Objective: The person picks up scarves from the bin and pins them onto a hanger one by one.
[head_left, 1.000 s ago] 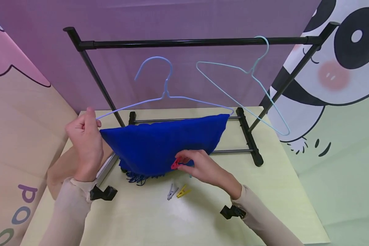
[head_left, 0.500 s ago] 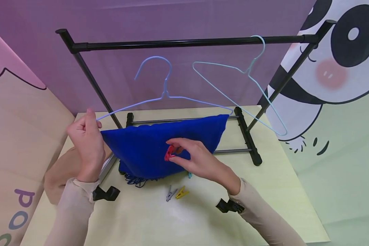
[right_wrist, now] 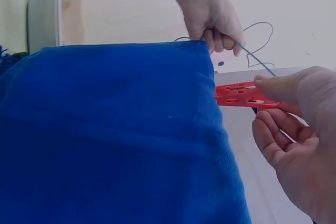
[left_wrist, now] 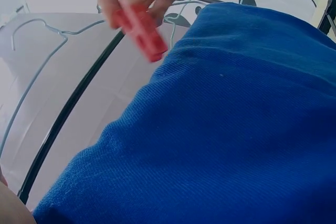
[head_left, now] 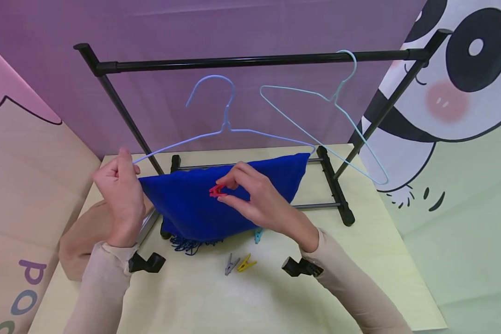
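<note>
Cloth (head_left: pixel 192 204) hangs from the blue hanger (head_left: pixel 226 121), off the table (head_left: pixel 250 306), lower bar hidden under the fold. Looks soft, light, limp, finely ribbed; likely to slide along smooth wire, so best held at the upper corner, cloth and wire together. Left hand (head_left: pixel 118 190) grips the hanger at the cloth's left corner; whether it also pinches fabric, cannot tell. Right hand (head_left: pixel 256 195) narrow, pinching the red clip (head_left: pixel 218 190) in front of the cloth, near its top edge; contact unclear. Clip seems light, stiff plastic, sprung; squeeze at its tail end. Near side of cloth: grey clip (head_left: pixel 230 265) and yellow clip (head_left: pixel 247 263), teal clip (head_left: pixel 258 235) just below its edge. Beyond cloth, rack (head_left: pixel 234 61); to its right, the pale hanger (head_left: pixel 336 99), close enough to snag.
</note>
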The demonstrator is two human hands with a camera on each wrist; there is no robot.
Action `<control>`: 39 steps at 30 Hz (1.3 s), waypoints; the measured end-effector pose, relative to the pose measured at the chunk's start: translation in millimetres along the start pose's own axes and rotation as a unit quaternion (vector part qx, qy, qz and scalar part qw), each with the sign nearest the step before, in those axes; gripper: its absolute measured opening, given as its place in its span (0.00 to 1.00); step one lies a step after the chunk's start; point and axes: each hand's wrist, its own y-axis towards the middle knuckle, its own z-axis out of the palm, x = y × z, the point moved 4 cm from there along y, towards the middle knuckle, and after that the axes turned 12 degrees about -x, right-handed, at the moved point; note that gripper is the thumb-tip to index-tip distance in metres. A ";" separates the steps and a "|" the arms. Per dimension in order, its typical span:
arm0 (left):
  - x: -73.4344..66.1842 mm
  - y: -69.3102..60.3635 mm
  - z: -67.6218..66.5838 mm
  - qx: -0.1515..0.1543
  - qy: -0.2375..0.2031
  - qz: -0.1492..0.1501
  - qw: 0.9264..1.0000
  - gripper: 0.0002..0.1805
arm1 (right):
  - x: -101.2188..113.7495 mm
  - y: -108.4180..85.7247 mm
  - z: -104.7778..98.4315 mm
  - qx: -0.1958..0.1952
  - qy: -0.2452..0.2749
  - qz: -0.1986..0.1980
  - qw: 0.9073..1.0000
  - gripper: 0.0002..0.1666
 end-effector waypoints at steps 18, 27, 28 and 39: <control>-3.8 -5.1 2.1 -0.003 0.011 0.013 1.000 0.33 | 4.2 46.7 35.1 -0.048 0.062 -0.017 0.997 0.09; -5.4 -5.7 2.8 0.008 0.036 0.028 0.999 0.32 | 5.1 64.8 49.7 -0.004 0.073 -0.018 0.997 0.08; -5.6 -5.7 2.8 0.009 0.035 0.029 0.999 0.32 | 4.8 66.6 51.3 0.001 0.072 -0.020 0.997 0.08; -7.9 -7.4 2.0 0.011 0.040 0.035 0.999 0.31 | 8.7 78.9 65.9 0.045 0.066 0.014 0.997 0.09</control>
